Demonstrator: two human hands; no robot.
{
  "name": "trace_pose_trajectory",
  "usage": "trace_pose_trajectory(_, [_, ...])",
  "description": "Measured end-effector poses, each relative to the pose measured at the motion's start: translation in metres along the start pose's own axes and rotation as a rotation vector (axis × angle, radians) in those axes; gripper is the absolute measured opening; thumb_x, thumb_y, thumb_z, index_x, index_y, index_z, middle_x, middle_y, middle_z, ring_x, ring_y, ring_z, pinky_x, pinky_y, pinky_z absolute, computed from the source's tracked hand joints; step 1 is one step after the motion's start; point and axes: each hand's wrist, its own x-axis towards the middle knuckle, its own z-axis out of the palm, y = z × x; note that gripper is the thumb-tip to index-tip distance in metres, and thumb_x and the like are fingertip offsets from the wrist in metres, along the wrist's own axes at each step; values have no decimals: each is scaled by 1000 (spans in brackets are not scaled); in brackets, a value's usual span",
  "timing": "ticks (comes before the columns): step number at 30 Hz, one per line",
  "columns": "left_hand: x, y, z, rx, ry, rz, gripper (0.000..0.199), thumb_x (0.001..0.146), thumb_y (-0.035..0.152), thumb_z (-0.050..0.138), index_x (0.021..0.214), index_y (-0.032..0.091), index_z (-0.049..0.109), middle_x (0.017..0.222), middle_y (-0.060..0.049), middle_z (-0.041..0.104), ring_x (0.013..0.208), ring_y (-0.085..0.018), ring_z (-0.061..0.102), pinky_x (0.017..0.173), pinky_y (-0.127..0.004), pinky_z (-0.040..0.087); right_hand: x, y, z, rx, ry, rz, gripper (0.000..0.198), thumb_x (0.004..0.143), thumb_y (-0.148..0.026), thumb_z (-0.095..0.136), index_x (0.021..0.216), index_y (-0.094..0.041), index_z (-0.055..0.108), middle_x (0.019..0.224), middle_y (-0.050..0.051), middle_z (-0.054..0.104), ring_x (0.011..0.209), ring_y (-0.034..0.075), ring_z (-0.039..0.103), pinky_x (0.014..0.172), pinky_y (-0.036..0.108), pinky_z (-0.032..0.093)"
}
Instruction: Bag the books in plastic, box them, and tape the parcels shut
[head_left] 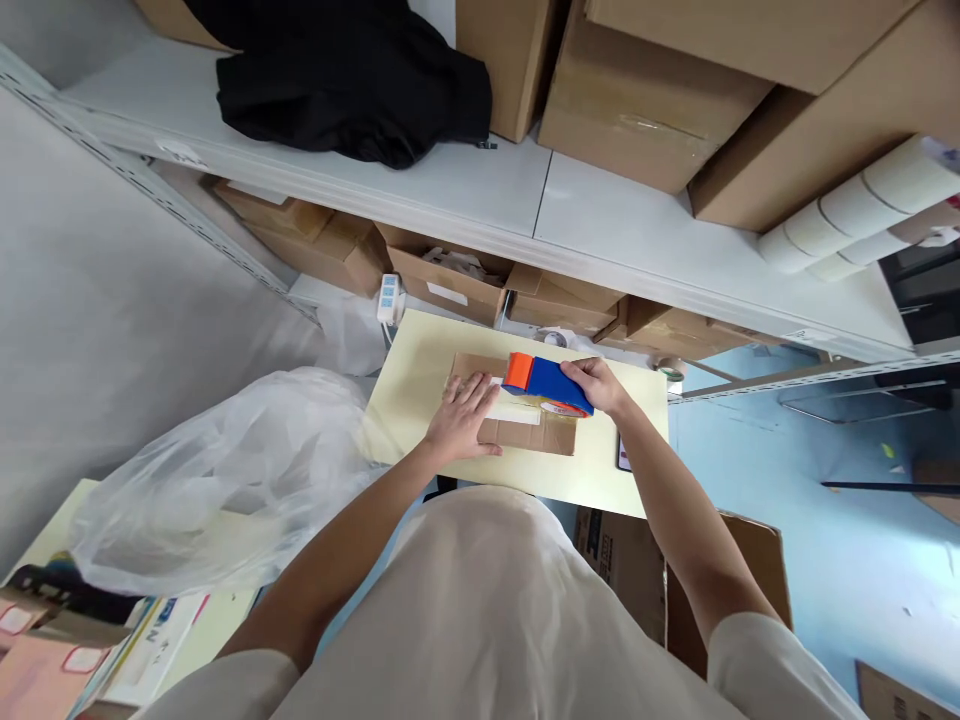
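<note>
A flat brown cardboard piece (555, 436), perhaps a small box, lies on the pale yellow table (409, 375) in front of me. My left hand (463, 418) rests on its left part with the fingers stretched out. A blue and orange tape dispenser (553, 382) is gripped at its right end by my right hand (597, 384). The dispenser is over the right half of the cardboard, and its orange end points left. Under it, a white strip (517, 410) shows on the cardboard; whether tape joins the two I cannot tell.
A phone (624, 455) lies by my right forearm. Rolls of tape (670, 370) stand at the table's back right. Behind are a shelf (480, 205) with cardboard boxes (450, 285) and a white power strip (389, 298). A large clear plastic bag (247, 480) bulges on the left.
</note>
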Motion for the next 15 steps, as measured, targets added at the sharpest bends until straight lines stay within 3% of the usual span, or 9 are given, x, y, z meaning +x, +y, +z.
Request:
trace_pose_trajectory(4, [0, 2, -4, -131, 29, -14, 105, 68, 73, 61, 146, 8, 35, 154, -20, 28, 145, -35, 21, 118, -53, 2, 6, 14, -1, -29, -40, 41, 59, 74, -71, 56, 50, -19, 42, 47, -4, 38, 47, 8, 30, 45, 25, 25])
trace_pose_trajectory(7, [8, 8, -10, -366, 90, -146, 74, 84, 62, 50, 139, 13, 45, 150, -17, 40, 142, -32, 29, 118, -53, 10, 5, 24, -6, -6, -42, 14, 58, 74, -70, 56, 50, -18, 44, 48, -3, 41, 47, 8, 32, 45, 25, 27])
trace_pose_trajectory(9, [18, 14, -14, -641, 162, -318, 57, 91, 52, 42, 136, 16, 49, 143, -14, 49, 136, -28, 41, 115, -49, 23, 5, 27, -6, 10, -23, 0, 58, 74, -69, 57, 49, -18, 43, 47, -3, 39, 47, 8, 31, 44, 25, 26])
trace_pose_trajectory(12, [36, 22, -18, -1173, 225, -594, 49, 92, 47, 44, 133, 20, 48, 133, -13, 59, 119, -23, 58, 99, -39, 45, 5, 28, -5, 46, -1, -2, 59, 72, -70, 58, 48, -19, 42, 47, -3, 38, 46, 8, 30, 43, 25, 25])
trace_pose_trajectory(15, [52, 25, -21, -1595, 90, -733, 39, 90, 46, 51, 117, 19, 56, 118, -11, 66, 98, -19, 68, 81, -31, 52, 4, 28, -4, 63, 7, -10, 58, 71, -70, 59, 48, -19, 43, 47, -4, 37, 46, 8, 29, 43, 25, 25])
